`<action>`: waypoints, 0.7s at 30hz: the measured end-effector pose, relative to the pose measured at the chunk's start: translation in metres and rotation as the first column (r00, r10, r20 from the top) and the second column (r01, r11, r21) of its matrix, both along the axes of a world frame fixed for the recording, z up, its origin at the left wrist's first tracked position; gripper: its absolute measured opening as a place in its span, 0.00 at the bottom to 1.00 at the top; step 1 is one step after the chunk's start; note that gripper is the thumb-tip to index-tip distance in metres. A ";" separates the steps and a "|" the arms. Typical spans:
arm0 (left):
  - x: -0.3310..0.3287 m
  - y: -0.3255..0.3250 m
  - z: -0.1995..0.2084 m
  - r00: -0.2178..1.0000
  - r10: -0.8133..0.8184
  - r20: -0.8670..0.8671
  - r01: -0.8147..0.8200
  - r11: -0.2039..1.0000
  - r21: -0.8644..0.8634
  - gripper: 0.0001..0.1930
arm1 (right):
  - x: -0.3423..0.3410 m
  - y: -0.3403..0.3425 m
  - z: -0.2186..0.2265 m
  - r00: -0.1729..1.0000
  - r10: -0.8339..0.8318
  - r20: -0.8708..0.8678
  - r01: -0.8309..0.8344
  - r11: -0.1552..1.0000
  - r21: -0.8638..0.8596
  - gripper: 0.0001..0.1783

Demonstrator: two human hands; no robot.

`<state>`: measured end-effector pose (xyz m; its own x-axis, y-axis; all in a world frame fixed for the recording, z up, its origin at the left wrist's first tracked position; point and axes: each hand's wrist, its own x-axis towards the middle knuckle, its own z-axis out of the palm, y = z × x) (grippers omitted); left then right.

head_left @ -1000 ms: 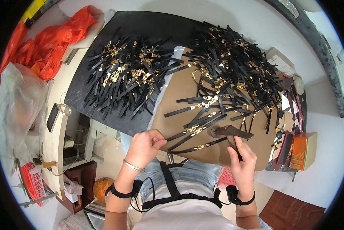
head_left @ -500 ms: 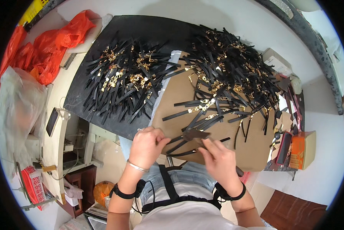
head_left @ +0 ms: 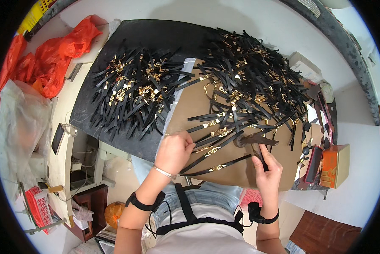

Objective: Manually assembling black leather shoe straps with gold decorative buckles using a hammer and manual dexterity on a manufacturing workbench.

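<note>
Extending rightward from the left hand [head_left: 174, 153], a strap [head_left: 204, 149] is pinched by fingertips; a hammer [head_left: 253, 141] is gripped by the right hand [head_left: 268, 170].

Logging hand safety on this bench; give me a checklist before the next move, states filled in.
1. Hammer gripped by right hand: ok, around the handle.
2. Left hand apart from hammer head: ok, visible gap.
3. Left hand pinching a strap: cannot tell, fingertips at strap ends.
4. Nearest strap apart from the pile: ok.
5. Hammer head off the straps: cannot tell, height unclear.
6. Brown surface free of other straps: not ok.
</note>
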<state>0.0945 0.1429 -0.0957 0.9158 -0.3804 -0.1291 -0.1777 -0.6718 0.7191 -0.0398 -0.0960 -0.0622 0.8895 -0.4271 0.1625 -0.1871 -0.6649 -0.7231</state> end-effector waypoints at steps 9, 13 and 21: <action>0.002 0.020 0.006 0.994 0.087 0.067 -0.083 0.994 -0.073 0.06 | 0.020 0.013 0.006 0.990 0.105 0.097 -0.103 0.994 -0.020 0.24; -0.010 0.051 0.001 0.847 -0.016 0.531 0.045 0.998 -0.041 0.04 | 0.021 0.019 0.008 0.990 0.121 0.078 -0.121 0.993 -0.005 0.23; -0.044 0.078 -0.012 0.755 -0.246 0.608 0.193 0.969 0.153 0.15 | 0.033 0.043 0.012 0.979 0.200 0.027 -0.200 0.980 0.005 0.19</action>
<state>0.0508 0.2209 -0.1077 0.6986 -0.5946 0.3980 -0.7147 -0.6060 0.3493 -0.0064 -0.0526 -0.0504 0.9526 -0.2421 0.1842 -0.0317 -0.6811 -0.7315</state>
